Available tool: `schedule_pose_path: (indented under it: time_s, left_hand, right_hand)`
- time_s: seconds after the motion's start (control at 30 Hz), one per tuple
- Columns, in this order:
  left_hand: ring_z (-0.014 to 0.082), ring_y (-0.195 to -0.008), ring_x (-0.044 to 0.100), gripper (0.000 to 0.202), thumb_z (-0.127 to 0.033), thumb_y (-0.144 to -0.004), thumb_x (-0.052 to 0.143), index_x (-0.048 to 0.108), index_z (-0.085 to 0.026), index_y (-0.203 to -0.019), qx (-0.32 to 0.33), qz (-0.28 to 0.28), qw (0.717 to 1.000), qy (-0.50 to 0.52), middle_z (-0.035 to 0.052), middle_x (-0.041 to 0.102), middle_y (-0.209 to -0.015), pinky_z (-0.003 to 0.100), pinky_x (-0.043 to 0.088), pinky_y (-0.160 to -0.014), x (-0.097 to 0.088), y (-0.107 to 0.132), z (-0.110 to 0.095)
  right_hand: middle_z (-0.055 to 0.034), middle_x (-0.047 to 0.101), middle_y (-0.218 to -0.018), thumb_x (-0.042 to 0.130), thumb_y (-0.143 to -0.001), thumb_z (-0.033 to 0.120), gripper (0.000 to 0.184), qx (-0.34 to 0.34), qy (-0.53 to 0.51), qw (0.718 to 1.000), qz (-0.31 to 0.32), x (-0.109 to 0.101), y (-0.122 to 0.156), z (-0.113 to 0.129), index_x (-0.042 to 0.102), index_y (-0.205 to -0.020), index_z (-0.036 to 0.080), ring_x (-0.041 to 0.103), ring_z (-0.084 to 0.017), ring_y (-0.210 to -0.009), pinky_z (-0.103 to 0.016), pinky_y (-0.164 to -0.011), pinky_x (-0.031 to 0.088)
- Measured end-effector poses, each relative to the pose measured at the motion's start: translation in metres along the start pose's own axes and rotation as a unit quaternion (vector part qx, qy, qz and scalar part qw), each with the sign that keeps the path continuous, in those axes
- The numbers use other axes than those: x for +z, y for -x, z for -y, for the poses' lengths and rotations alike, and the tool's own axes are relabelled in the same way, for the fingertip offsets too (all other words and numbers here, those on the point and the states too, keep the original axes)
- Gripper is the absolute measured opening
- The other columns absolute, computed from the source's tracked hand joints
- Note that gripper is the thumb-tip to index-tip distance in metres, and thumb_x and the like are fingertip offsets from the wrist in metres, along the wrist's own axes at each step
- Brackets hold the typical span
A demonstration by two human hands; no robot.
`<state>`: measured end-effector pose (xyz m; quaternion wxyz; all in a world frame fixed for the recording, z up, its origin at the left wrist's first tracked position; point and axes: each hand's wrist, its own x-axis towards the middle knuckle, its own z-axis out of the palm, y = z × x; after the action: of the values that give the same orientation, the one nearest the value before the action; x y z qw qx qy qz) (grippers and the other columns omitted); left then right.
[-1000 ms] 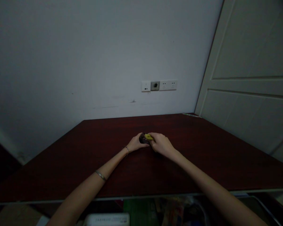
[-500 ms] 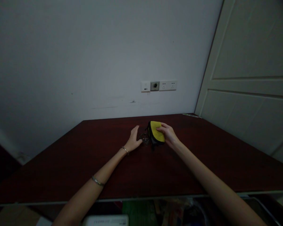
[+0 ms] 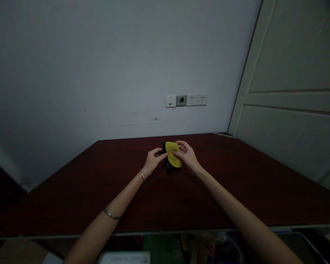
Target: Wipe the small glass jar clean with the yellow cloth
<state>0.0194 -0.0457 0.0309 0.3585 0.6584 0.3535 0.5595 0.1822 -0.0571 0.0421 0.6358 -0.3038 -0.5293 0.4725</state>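
A small yellow and black cloth [image 3: 172,157] is held just above the dark red table [image 3: 236,183], near its far middle. My right hand [image 3: 187,157] grips the cloth's right side with curled fingers. My left hand [image 3: 152,160] pinches the cloth's left edge, its wrist wearing a thin bracelet. The small dark object seen earlier beside the cloth is hidden behind the cloth and my hands.
A white wall with a row of sockets [image 3: 186,99] stands behind the table. A pale panelled door [image 3: 291,91] runs along the right side. Below the table's front edge lie a white box [image 3: 123,257] and some coloured packages [image 3: 181,247].
My right hand lifted and opened out the yellow cloth from the small dark object, then brought it left. My left hand, flat on the table half a second ago, now pinches the cloth's left edge.
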Motion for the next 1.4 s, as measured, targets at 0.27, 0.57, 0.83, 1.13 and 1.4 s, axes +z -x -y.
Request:
schedule_pose_path:
  time_s: [0.27,0.57,0.83,1.13,1.4]
  left_hand:
    - [0.0174,-0.078,0.061,0.025,-0.028,-0.07,0.062,0.06,-0.012,-0.089,0.042,-0.111,0.992,-0.03,0.0058,0.066,-0.085,0.029,0.048,-0.072,-0.035,-0.029,-0.002]
    - [0.0202,-0.108,0.056,0.04,-0.012,-0.081,0.043,0.044,-0.017,-0.121,0.207,0.159,0.892,-0.37,0.0104,0.056,-0.12,0.036,0.044,-0.091,-0.035,-0.039,0.016]
    - [0.0185,-0.116,0.051,0.043,-0.012,-0.081,0.044,0.046,-0.016,-0.123,0.238,0.256,0.846,-0.404,0.0102,0.055,-0.125,0.036,0.04,-0.1,-0.017,-0.031,0.04]
    - [0.0167,-0.108,0.057,0.047,-0.007,-0.077,0.048,0.049,-0.022,-0.122,0.24,0.338,0.824,-0.387,0.0066,0.059,-0.12,0.031,0.043,-0.094,-0.025,-0.035,0.018]
    - [0.0226,-0.109,0.056,0.045,-0.006,-0.075,0.048,0.049,-0.019,-0.118,0.243,0.321,0.805,-0.435,0.0116,0.059,-0.118,0.037,0.044,-0.092,-0.03,-0.012,0.015]
  right_hand:
    - [-0.0053,0.053,-0.103,0.076,-0.052,0.03,0.073,-0.01,0.11,0.994,-0.002,-0.034,-0.008,-0.025,0.043,-0.117,0.023,0.059,-0.017,-0.083,-0.039,-0.077,0.05]
    - [-0.0186,0.037,-0.135,0.081,-0.045,0.031,0.11,0.065,0.181,0.978,0.075,-0.034,-0.005,-0.083,0.022,-0.137,0.02,0.044,-0.027,-0.121,-0.042,-0.1,0.036]
    - [-0.0151,0.053,-0.123,0.076,-0.056,0.032,0.097,0.002,0.312,0.947,0.08,-0.029,0.006,-0.078,0.025,-0.137,0.015,0.053,-0.025,-0.113,-0.04,-0.099,0.036]
    - [-0.0167,0.055,-0.122,0.074,-0.057,0.036,0.093,-0.017,0.36,0.93,0.069,-0.027,0.011,-0.075,0.03,-0.135,0.013,0.055,-0.026,-0.111,-0.04,-0.098,0.039]
    - [-0.0168,0.055,-0.123,0.074,-0.058,0.038,0.093,-0.025,0.366,0.927,0.077,-0.028,0.011,-0.075,0.03,-0.136,0.014,0.053,-0.028,-0.112,-0.042,-0.096,0.04]
